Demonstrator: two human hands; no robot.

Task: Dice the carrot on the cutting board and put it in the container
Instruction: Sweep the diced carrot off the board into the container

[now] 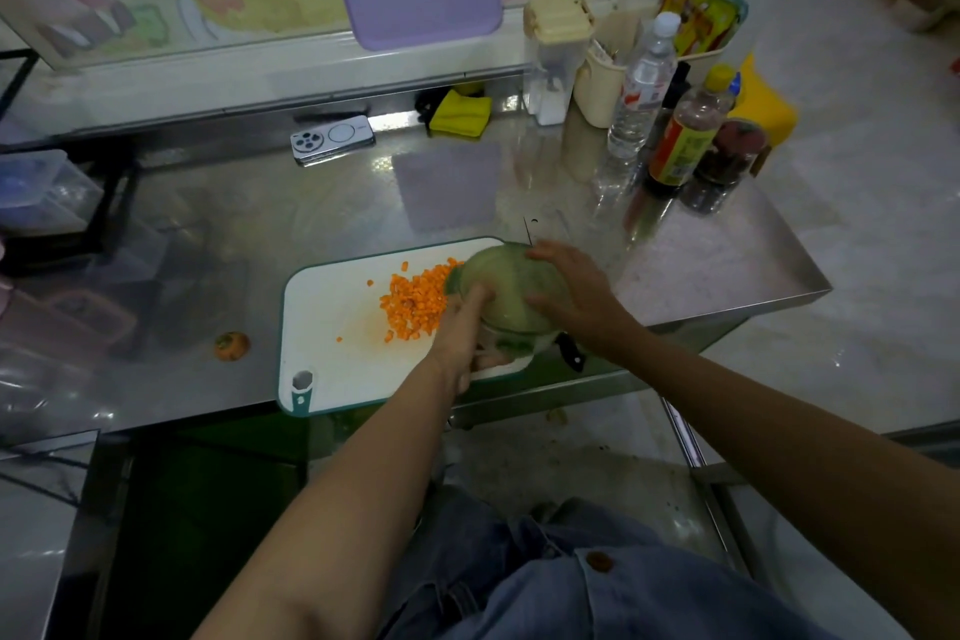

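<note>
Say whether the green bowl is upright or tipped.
Tipped: left hand and right hand hold the green bowl tilted, its rim beside the diced carrot.

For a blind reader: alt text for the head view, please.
The left hand and right hand hold a green bowl tilted on a white cutting board, beside a pile of diced carrot.
</note>
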